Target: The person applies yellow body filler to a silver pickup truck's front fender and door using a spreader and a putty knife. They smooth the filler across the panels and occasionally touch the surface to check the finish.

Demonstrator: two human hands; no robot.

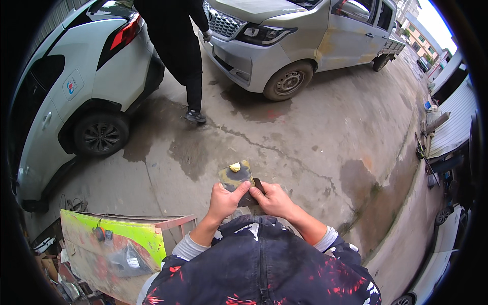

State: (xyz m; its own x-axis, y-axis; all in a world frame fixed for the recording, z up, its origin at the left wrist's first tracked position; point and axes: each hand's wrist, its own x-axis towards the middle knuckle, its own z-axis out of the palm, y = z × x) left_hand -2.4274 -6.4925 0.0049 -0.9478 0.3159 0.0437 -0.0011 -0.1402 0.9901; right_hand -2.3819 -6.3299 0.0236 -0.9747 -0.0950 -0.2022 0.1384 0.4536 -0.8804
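Note:
My left hand (225,201) grips a small putty board (238,177) in front of my chest, its thumb lying over the near edge. The board is smeared yellow and dark grey, and a lump of yellow body filler (235,167) sits near its far edge. In my right hand (278,200) is a dark flat spreader (259,185), pinched between thumb and fingers. Both thumbs nearly meet at the board's right side. The fingers beneath are hidden, so I cannot tell whether the spreader touches the board.
A white car (110,84) stands at left. Beside it is a person in dark clothing (175,49), near a silver pickup (259,57) with yellowish patches on its side. A painted panel (87,244) bearing a small round tool (100,233) is close at lower left. Wet patches mark the concrete (305,133).

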